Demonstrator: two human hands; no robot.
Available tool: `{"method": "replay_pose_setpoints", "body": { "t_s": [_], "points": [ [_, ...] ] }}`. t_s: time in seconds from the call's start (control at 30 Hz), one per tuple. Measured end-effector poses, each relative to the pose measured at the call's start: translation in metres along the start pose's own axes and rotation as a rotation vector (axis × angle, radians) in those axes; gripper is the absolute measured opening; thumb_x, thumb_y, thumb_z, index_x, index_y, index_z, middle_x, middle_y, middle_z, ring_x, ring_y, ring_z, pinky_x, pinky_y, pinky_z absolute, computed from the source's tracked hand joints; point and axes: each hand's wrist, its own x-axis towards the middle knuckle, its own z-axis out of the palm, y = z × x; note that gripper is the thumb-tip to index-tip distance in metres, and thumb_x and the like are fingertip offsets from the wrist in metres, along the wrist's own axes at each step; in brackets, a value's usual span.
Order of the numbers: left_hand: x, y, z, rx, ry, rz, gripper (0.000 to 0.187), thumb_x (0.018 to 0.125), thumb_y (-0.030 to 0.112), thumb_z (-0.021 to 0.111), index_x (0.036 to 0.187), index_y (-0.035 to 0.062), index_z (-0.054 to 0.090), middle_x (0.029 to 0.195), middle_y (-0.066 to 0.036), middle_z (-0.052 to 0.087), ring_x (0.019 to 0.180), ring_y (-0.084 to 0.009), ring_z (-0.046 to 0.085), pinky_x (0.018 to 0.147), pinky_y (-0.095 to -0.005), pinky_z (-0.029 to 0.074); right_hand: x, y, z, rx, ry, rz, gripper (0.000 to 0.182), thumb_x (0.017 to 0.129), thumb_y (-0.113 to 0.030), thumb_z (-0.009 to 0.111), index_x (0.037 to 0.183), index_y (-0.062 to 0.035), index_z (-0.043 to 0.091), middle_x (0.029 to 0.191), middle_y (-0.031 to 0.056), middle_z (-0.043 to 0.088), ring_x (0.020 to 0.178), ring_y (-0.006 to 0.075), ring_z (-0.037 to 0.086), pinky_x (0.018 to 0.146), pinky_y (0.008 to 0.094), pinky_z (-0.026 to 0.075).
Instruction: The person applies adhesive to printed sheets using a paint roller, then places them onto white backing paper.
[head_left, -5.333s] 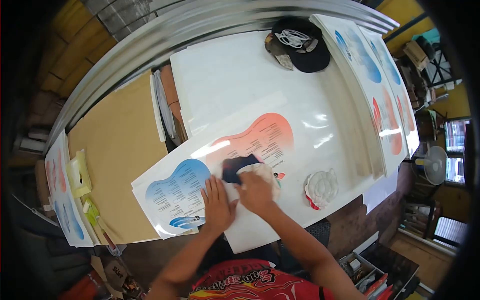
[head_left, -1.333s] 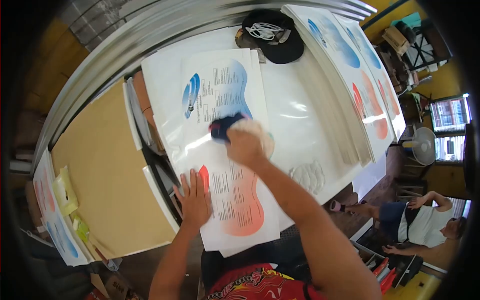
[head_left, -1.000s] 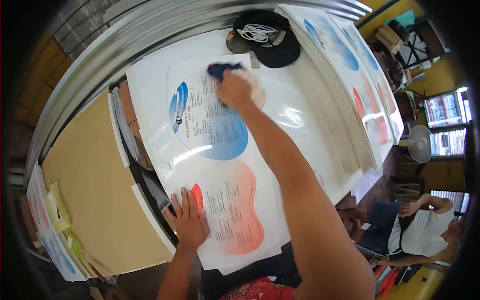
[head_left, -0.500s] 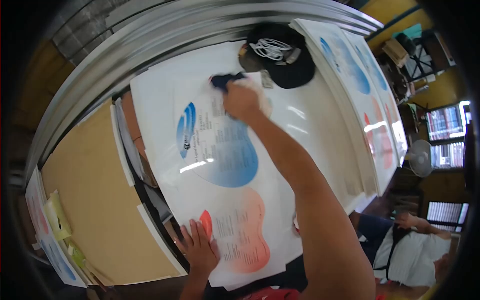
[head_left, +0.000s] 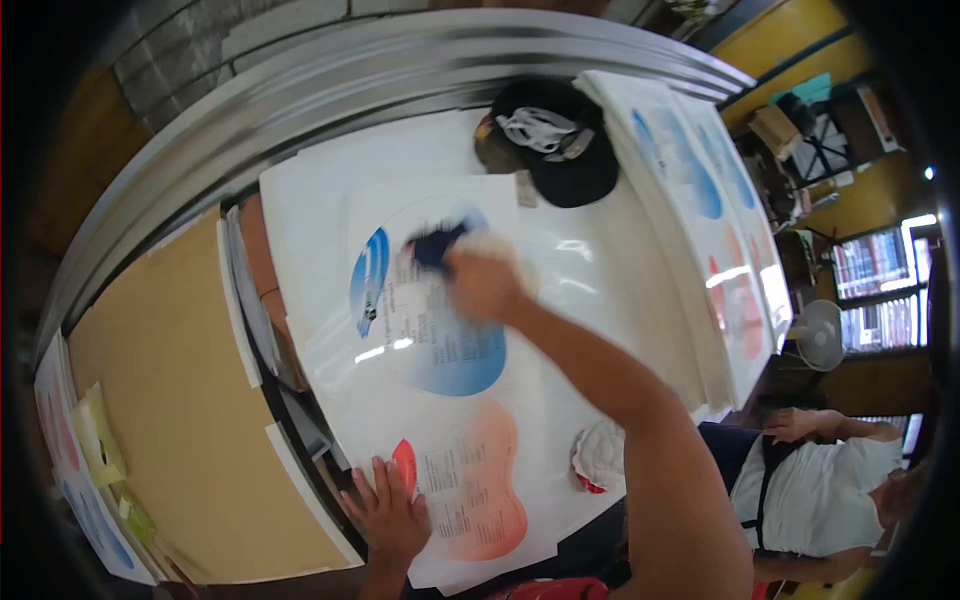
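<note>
A printed sheet (head_left: 440, 195) with blue and red rounded shapes and small text lies flat on the white work surface. My left hand (head_left: 392, 518) rests open on its near left corner, fingers spread beside the red shape. Over the blue shape, my right hand (head_left: 485, 280) is closed on a dark cloth (head_left: 432, 248) and presses it to the sheet. The right hand is blurred by motion, and a pale patch beside it is too smeared to make out.
A black cap (head_left: 570, 150) with a coiled white cable (head_left: 535, 128) in it sits beyond the sheet. Stacked printed sheets (head_left: 690, 200) lie right, a brown board (head_left: 180, 400) left. A white crumpled thing (head_left: 600, 452) is near my right forearm. A person (head_left: 820, 480) is at right.
My right hand has moved the dark cloth nearer to me, from the sheet's far edge onto the blue shape. My left hand stays on the near corner. The white crumpled thing now shows more fully.
</note>
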Motion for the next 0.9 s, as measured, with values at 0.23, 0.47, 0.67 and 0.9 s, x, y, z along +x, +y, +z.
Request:
{"method": "replay_pose_setpoints", "body": {
  "t_s": [0.23,0.47,0.67,0.9],
  "points": [
    [-0.001,-0.003,0.000,-0.002,-0.005,0.022,0.073,0.094,0.037,0.052,0.151,-0.0044,0.033,0.161,-0.024,0.027,0.147,-0.0547,0.016,0.111,-0.0756,0.004,0.122,-0.035,-0.010,0.085,0.347,0.183,0.033,0.096,-0.032,0.053,0.109,-0.0025,0.061,0.093,0.0199,0.073,0.090,0.0386,0.071,0.079,0.0509,0.054],
    [-0.003,-0.006,0.011,-0.046,-0.004,-0.001,0.075,0.091,0.038,0.057,0.148,-0.0058,0.036,0.160,-0.026,0.027,0.146,-0.0554,0.016,0.111,-0.0764,0.004,-0.036,-0.107,0.064,0.074,-0.068,-0.626,0.029,0.084,-0.032,0.068,0.102,-0.0089,0.066,0.091,0.0134,0.071,0.090,0.0289,0.071,0.078,0.0439,0.056],
    [-0.002,-0.003,0.006,-0.003,0.021,-0.042,0.072,0.088,0.041,0.061,0.146,0.0030,0.044,0.159,-0.016,0.034,0.146,-0.0477,0.024,0.110,-0.0758,0.009,0.160,-0.110,-0.009,0.029,0.155,-0.133,0.034,0.095,-0.034,0.054,0.112,-0.0072,0.064,0.096,0.0191,0.073,0.090,0.0384,0.070,0.080,0.0497,0.054],
    [0.001,-0.003,0.004,-0.054,0.051,0.000,0.072,0.092,0.034,0.055,0.149,-0.0051,0.036,0.160,-0.024,0.030,0.147,-0.0523,0.020,0.113,-0.0736,0.005,0.170,-0.110,0.007,0.112,0.449,0.035,0.038,0.096,-0.039,0.054,0.109,-0.0041,0.064,0.099,0.0192,0.074,0.095,0.0368,0.071,0.083,0.0508,0.053]
  ]
}}
